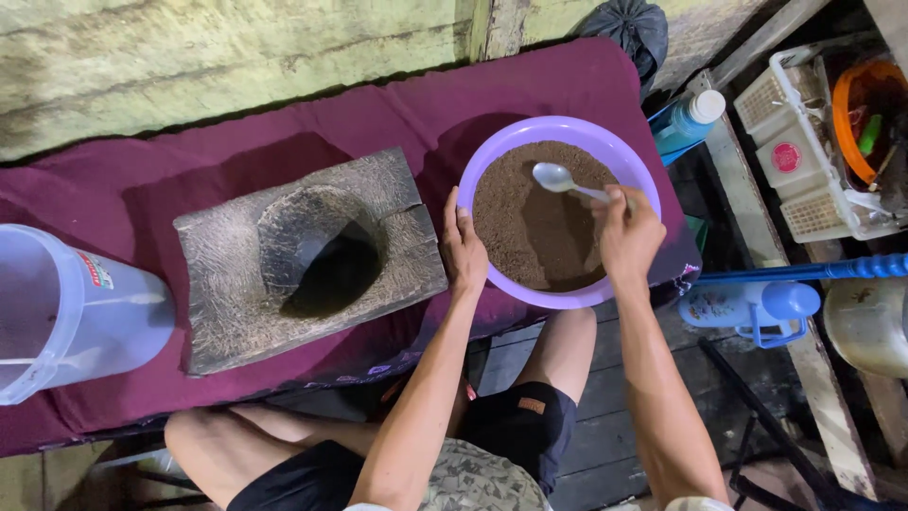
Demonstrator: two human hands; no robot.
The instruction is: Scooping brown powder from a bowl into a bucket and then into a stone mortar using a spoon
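A purple plastic bowl (624,156) full of fine brown powder (530,218) sits on a maroon cloth (170,170). My left hand (463,248) grips the bowl's left rim. My right hand (629,232) is over the bowl's right side and holds a metal spoon (558,178), its scoop raised above the powder. To the left of the bowl lies a heavy wooden mortar block (227,303) with a dark round hollow (322,254).
A clear plastic jug (66,317) lies at the left edge of the cloth. On the right are a blue bottle (689,121), a white basket (804,151) with an orange bowl, a second blue bottle (747,305) and a metal pot (868,324). A wooden wall runs behind.
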